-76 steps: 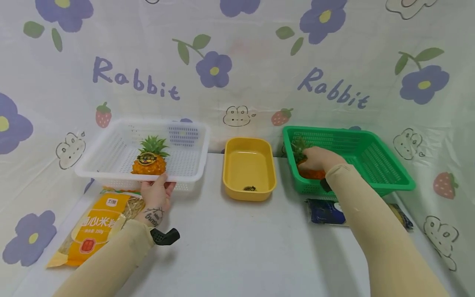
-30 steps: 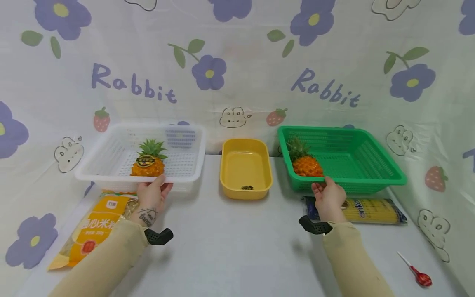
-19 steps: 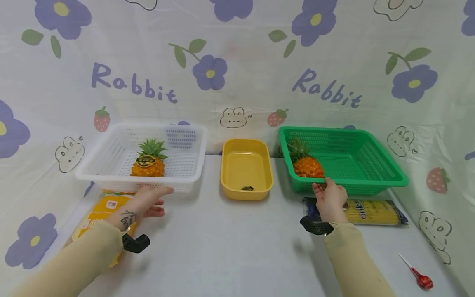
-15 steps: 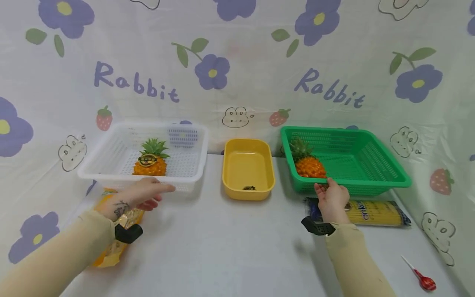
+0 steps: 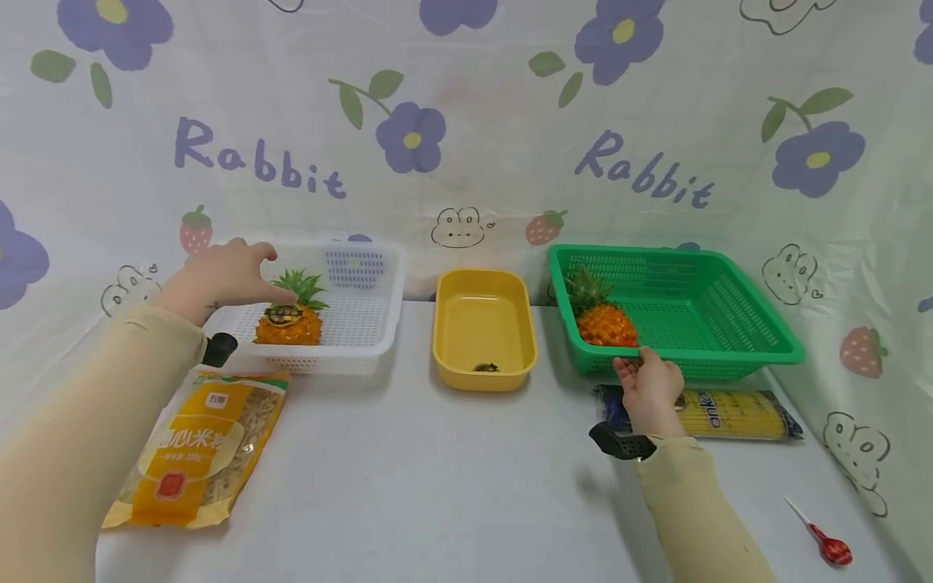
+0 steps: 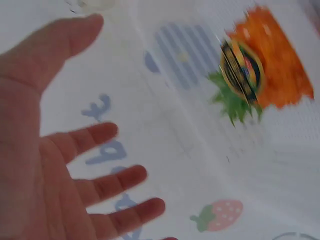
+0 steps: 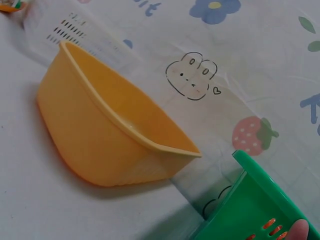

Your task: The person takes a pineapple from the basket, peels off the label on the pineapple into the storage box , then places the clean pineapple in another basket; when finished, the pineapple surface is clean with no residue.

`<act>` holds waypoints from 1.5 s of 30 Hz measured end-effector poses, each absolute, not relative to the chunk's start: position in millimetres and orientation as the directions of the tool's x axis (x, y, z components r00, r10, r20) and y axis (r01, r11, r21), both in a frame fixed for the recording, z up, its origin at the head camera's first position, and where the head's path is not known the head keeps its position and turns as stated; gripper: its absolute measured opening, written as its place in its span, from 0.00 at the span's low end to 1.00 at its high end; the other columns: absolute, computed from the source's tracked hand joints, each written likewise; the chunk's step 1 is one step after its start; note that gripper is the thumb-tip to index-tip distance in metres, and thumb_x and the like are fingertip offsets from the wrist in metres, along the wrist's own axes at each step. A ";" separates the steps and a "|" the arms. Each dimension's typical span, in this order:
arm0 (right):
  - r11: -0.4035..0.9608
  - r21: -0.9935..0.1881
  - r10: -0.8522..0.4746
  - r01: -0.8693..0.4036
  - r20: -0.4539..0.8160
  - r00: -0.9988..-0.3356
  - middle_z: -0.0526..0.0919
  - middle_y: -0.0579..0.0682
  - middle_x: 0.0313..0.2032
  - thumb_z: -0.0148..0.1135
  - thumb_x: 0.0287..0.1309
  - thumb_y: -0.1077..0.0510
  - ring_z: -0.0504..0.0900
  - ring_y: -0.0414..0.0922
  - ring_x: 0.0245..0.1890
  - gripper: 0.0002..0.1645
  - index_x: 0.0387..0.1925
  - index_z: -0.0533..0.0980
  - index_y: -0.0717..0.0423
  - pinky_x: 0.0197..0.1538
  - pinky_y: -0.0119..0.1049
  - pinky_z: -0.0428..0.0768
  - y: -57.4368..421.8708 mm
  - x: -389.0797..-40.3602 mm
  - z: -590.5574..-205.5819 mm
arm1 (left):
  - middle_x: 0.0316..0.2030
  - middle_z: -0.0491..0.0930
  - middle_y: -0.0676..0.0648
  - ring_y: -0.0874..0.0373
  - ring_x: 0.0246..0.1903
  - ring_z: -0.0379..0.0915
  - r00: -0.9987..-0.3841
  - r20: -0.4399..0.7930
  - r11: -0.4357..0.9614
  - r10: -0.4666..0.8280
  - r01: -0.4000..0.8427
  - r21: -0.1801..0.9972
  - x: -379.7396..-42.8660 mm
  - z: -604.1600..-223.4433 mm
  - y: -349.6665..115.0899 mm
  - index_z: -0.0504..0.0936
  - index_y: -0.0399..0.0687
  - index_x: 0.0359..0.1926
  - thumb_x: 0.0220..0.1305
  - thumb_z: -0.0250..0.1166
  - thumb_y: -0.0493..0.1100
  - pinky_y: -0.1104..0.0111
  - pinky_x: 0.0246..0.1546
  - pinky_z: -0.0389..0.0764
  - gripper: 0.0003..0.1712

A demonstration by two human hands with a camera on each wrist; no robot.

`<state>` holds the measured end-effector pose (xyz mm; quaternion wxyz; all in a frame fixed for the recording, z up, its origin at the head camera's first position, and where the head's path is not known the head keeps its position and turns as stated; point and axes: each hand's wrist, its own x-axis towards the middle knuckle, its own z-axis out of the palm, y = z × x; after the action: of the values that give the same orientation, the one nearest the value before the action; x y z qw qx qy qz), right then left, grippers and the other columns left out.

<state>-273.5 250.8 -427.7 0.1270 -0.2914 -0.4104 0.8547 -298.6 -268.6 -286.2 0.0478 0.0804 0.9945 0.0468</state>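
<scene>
My left hand [image 5: 219, 279] hovers over the left part of the white basket [image 5: 364, 350], holding nothing. Its thumb and fingers are spread apart, as the left wrist view also shows. Just right of it, a small orange pineapple [image 5: 287, 328] with green leaves and a black-and-gold label lies in that basket. My right hand [image 5: 651, 393] pinches the front rim of the green basket [image 5: 700, 356], thumb on top and fingers below. A second pineapple [image 5: 607, 325] lies in the green basket's left end. In the right wrist view only a fingertip [image 7: 298, 231] shows at the green wall.
Between the baskets stands a yellow tub [image 5: 484, 380]. An orange packet of rice noodles [image 5: 193, 449] lies in front of the white basket. A spaghetti packet [image 5: 729, 414] lies before the green one, and a red lollipop [image 5: 831, 549] sits at right. A printed curtain [image 5: 466, 81] hangs behind.
My right hand moved from the pineapple inside the green basket to its front rim. My left hand let go of the white basket's front rim, swung left, then rose over the basket.
</scene>
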 end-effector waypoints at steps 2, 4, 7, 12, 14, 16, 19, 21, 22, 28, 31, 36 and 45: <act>-0.628 -0.778 0.456 0.024 -0.393 -0.799 0.60 0.49 0.38 0.45 0.67 0.54 0.65 0.43 0.35 0.18 0.55 0.56 0.52 0.40 0.29 0.78 250.2 -272.9 -428.2 | 0.55 0.64 0.27 0.34 0.44 0.70 -0.980 -0.111 0.986 0.167 0.162 0.049 -307.8 -283.6 -272.0 0.64 0.42 0.63 0.46 0.60 0.73 0.40 0.41 0.72 0.52; -0.630 -0.776 0.453 0.027 -0.396 -0.799 0.60 0.49 0.38 0.45 0.67 0.55 0.66 0.43 0.35 0.19 0.56 0.56 0.52 0.40 0.29 0.78 249.3 -272.3 -428.0 | 0.57 0.61 0.24 0.31 0.46 0.68 -0.973 -0.152 0.985 0.173 0.169 0.039 -314.8 -282.5 -273.6 0.63 0.43 0.64 0.46 0.61 0.72 0.38 0.42 0.70 0.52; -0.633 -0.774 0.449 0.030 -0.398 -0.800 0.60 0.49 0.38 0.45 0.67 0.55 0.66 0.44 0.36 0.22 0.60 0.54 0.53 0.40 0.30 0.78 248.3 -271.3 -426.8 | 0.61 0.56 0.23 0.28 0.51 0.64 -0.959 -0.217 0.983 0.182 0.174 0.058 -322.7 -285.9 -273.4 0.61 0.45 0.65 0.46 0.63 0.70 0.37 0.44 0.68 0.52; -0.640 -0.768 0.448 0.019 -0.393 -0.803 0.60 0.49 0.38 0.45 0.67 0.55 0.65 0.44 0.37 0.20 0.57 0.56 0.52 0.40 0.30 0.78 249.2 -270.8 -425.5 | 0.63 0.55 0.24 0.28 0.57 0.58 -0.945 -0.284 0.986 0.161 0.142 0.085 -334.7 -304.1 -269.3 0.60 0.46 0.66 0.43 0.67 0.67 0.36 0.50 0.65 0.54; -0.642 -0.766 0.452 0.014 -0.393 -0.801 0.60 0.49 0.38 0.45 0.67 0.55 0.65 0.45 0.37 0.17 0.54 0.56 0.52 0.39 0.30 0.78 250.0 -270.9 -425.3 | 0.63 0.55 0.25 0.28 0.59 0.56 -0.936 -0.320 0.987 0.145 0.113 0.118 -338.8 -312.2 -267.8 0.59 0.47 0.67 0.43 0.69 0.66 0.37 0.51 0.63 0.54; -0.641 -0.767 0.454 0.011 -0.392 -0.800 0.60 0.49 0.38 0.45 0.67 0.55 0.65 0.45 0.37 0.18 0.55 0.56 0.52 0.39 0.30 0.78 250.7 -271.3 -424.9 | 0.64 0.55 0.27 0.29 0.59 0.55 -0.927 -0.354 0.986 0.124 0.075 0.147 -341.2 -318.7 -266.3 0.58 0.48 0.68 0.43 0.70 0.63 0.37 0.52 0.63 0.54; -0.637 -0.770 0.450 0.016 -0.390 -0.803 0.60 0.49 0.38 0.44 0.67 0.55 0.65 0.44 0.37 0.24 0.61 0.52 0.53 0.38 0.30 0.78 252.1 -271.7 -424.5 | 0.65 0.55 0.29 0.30 0.59 0.54 -0.914 -0.398 0.981 0.079 0.000 0.195 -342.0 -325.2 -264.2 0.56 0.51 0.69 0.43 0.71 0.61 0.37 0.52 0.63 0.55; -0.634 -0.773 0.449 0.021 -0.389 -0.804 0.60 0.49 0.38 0.44 0.67 0.55 0.65 0.44 0.37 0.26 0.63 0.50 0.54 0.38 0.30 0.78 252.8 -271.4 -424.9 | 0.65 0.54 0.29 0.30 0.59 0.52 -0.908 -0.416 0.976 0.048 -0.047 0.215 -340.6 -327.8 -262.7 0.56 0.53 0.69 0.42 0.73 0.60 0.36 0.52 0.62 0.55; -0.633 -0.774 0.449 0.023 -0.390 -0.804 0.59 0.49 0.38 0.44 0.67 0.55 0.65 0.44 0.37 0.26 0.63 0.50 0.54 0.39 0.30 0.78 253.1 -271.2 -425.1 | 0.66 0.54 0.29 0.29 0.60 0.51 -0.907 -0.420 0.973 0.037 -0.064 0.223 -339.7 -329.1 -261.7 0.56 0.54 0.69 0.41 0.73 0.60 0.36 0.52 0.62 0.56; -0.623 -0.781 0.446 0.036 -0.393 -0.804 0.59 0.48 0.38 0.43 0.67 0.55 0.64 0.44 0.37 0.26 0.63 0.50 0.52 0.40 0.30 0.77 254.2 -270.5 -425.7 | 0.67 0.51 0.30 0.27 0.60 0.48 -0.904 -0.426 0.974 0.019 -0.080 0.214 -336.6 -335.5 -256.8 0.58 0.56 0.69 0.39 0.75 0.58 0.35 0.52 0.62 0.55; -0.632 -0.773 0.434 0.043 -0.400 -0.807 0.58 0.48 0.38 0.43 0.67 0.55 0.64 0.44 0.38 0.25 0.62 0.51 0.51 0.40 0.30 0.78 254.1 -269.9 -424.7 | 0.66 0.53 0.30 0.27 0.60 0.48 -0.901 -0.433 0.978 0.031 -0.061 0.198 -336.8 -337.9 -255.2 0.58 0.55 0.69 0.40 0.75 0.55 0.37 0.53 0.63 0.55; -0.657 -0.753 0.410 0.048 -0.409 -0.815 0.59 0.49 0.39 0.44 0.67 0.56 0.64 0.45 0.39 0.23 0.60 0.52 0.50 0.42 0.30 0.78 253.9 -268.8 -422.0 | 0.65 0.55 0.30 0.27 0.59 0.51 -0.898 -0.439 0.986 0.039 -0.038 0.164 -338.0 -342.8 -254.0 0.60 0.53 0.67 0.39 0.76 0.53 0.39 0.51 0.67 0.54; -0.646 -0.762 0.412 0.053 -0.406 -0.815 0.58 0.48 0.39 0.43 0.68 0.56 0.64 0.45 0.40 0.25 0.63 0.50 0.52 0.43 0.30 0.77 254.6 -267.5 -418.6 | 0.64 0.55 0.28 0.32 0.56 0.56 -0.901 -0.432 0.993 0.038 -0.013 0.115 -339.8 -347.4 -248.9 0.60 0.53 0.68 0.35 0.78 0.48 0.45 0.48 0.73 0.56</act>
<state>-267.5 254.6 -418.6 0.1043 -0.2853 -0.4078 0.8610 -339.8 -248.9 -347.4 0.2222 0.0064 0.9733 0.0577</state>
